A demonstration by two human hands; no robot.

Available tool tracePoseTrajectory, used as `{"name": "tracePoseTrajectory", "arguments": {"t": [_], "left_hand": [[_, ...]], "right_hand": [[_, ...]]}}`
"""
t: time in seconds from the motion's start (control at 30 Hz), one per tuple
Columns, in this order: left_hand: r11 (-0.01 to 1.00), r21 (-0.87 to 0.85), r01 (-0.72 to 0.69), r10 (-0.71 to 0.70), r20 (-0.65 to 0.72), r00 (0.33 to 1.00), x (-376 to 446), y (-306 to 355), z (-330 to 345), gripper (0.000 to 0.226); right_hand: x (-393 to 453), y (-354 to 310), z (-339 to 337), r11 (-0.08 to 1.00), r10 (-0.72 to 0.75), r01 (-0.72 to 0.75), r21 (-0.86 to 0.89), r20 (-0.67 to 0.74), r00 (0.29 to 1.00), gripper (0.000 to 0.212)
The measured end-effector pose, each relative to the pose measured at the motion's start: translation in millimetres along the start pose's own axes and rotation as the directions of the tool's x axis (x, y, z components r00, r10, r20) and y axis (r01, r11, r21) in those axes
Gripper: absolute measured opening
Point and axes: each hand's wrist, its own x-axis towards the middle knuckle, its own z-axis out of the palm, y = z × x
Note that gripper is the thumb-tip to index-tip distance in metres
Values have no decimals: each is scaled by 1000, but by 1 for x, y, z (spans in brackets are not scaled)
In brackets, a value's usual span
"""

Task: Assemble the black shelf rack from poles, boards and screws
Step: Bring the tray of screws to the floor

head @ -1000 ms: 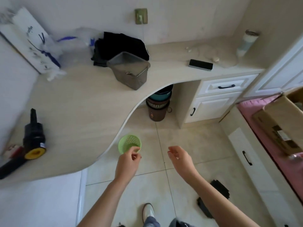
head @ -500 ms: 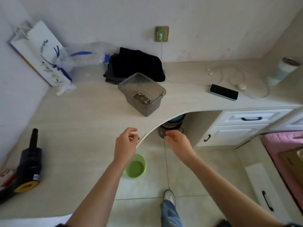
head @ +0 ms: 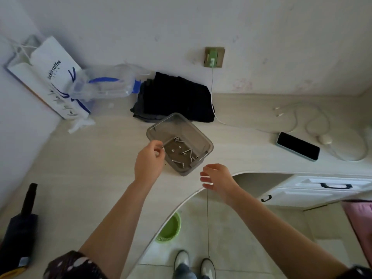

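- The left hand [head: 149, 160] has its fingers curled in, thumb and forefinger pressed together at the near-left rim of the clear plastic bin [head: 209, 146]; a small bright speck shows at the fingertips, probably one screw pinched there, though it is too small to be sure.
- Just beyond that pinch, on the bin floor, lie the loose screws [head: 182, 153]: small, hard, shiny metal, light enough to roll or slip from a loose hold.
- Judging by their size, each is best taken across the shank just under the head, between two fingertips, and lifted rather than dragged.
- Their long axes lie flat on the bin floor and point every way; a few short ones seem to stand head-up.
- To the right of the pinch and nearer the body, the right hand [head: 218, 179] hovers over the desk's [head: 84, 168] curved edge, fingers loosely spread, gripping nothing.
- Behind the bin, away from the grip, sits folded black cloth [head: 175, 95]; no poles or boards show.
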Motion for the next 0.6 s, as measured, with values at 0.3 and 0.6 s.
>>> {"name": "tracePoseTrajectory", "arguments": {"t": [0.3,0.6], "left_hand": [[989,113,-92,82,88,993,103,-7,6,29],[990,142,-16,-22,266,964,149,-19,25,39]], "right_hand": [[35,-24,21,932,208,-210,296,38,977,10],[48,-24,28,910,259,-234,341,-28,965,11]]}}
